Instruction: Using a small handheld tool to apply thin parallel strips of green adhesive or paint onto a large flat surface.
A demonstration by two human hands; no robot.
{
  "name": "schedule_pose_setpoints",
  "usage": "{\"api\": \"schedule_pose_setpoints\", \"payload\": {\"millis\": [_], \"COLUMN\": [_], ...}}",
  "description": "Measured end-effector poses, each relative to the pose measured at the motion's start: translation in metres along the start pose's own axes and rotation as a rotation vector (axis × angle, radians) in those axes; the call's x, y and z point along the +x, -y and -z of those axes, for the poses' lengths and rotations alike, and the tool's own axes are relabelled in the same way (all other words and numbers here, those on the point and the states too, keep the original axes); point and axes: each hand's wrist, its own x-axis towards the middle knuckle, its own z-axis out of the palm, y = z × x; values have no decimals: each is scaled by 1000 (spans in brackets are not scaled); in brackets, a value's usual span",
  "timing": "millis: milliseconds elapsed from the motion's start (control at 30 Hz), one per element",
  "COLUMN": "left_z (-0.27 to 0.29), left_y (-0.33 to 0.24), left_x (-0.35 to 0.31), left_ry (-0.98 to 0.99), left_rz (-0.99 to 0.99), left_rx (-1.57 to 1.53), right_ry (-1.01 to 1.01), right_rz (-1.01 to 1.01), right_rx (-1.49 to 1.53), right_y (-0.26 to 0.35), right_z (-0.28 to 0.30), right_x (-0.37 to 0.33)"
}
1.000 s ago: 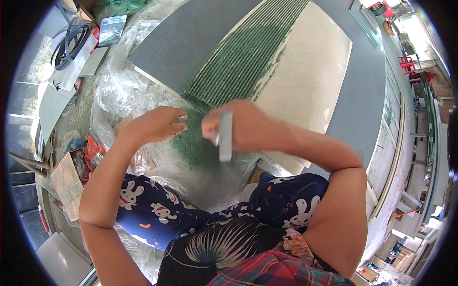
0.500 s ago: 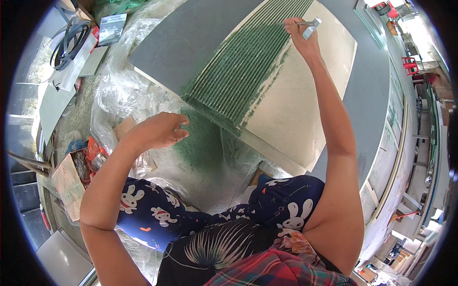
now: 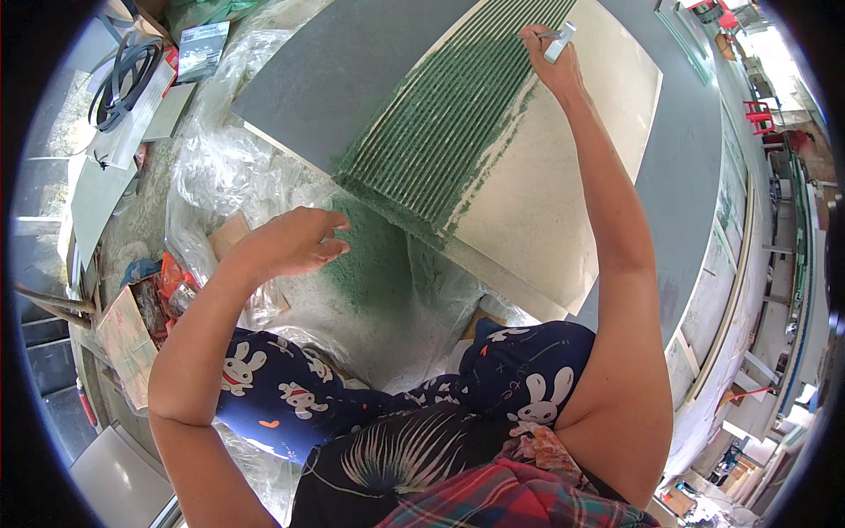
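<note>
My right hand (image 3: 553, 66) is closed around a thin metal tool with a flat silver crosspiece (image 3: 560, 42) at its end. It is over the far part of a panel, at the right border of a band of narrow parallel ridges (image 3: 458, 123) coated in green dust. Bare cream surface (image 3: 546, 211) lies to the right of the band. The tool's working tip is too small to make out. My left hand (image 3: 299, 242) hangs off the panel's near left edge, empty, with fingers loosely bent and apart. Green powder (image 3: 370, 264) covers the floor beside it.
Grey board (image 3: 308, 88) extends left of the ridges, and more grey board (image 3: 678, 167) lies on the right. Crumpled clear plastic sheeting (image 3: 220, 158) spreads over the floor. Coiled black strips (image 3: 128, 84) rest at the upper left. My knees (image 3: 528, 370) are close to the panel's near edge.
My right hand has shifted slightly left and toward the far side with the metal tool, whose silver crosspiece has tilted. My left hand has barely moved.
</note>
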Motion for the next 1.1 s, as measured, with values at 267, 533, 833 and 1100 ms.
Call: {"api": "schedule_pose_setpoints", "payload": {"millis": [267,533,833,1100], "left_z": [2,2,1,5], "left_y": [-4,-5,-1,-7], "left_x": [-7,-8,-8,-10], "left_ry": [-8,3,-29,-14], "left_rz": [2,24,-3,1], "left_rx": [4,20,52,89], "right_ry": [211,314,399,487], "right_rz": [-30,7,-14,-5], "right_rx": [-53,-44,36,91], "right_y": [52,94,134,173], "right_z": [16,23,30,33], "right_x": [-20,-48,-76,-99]}}
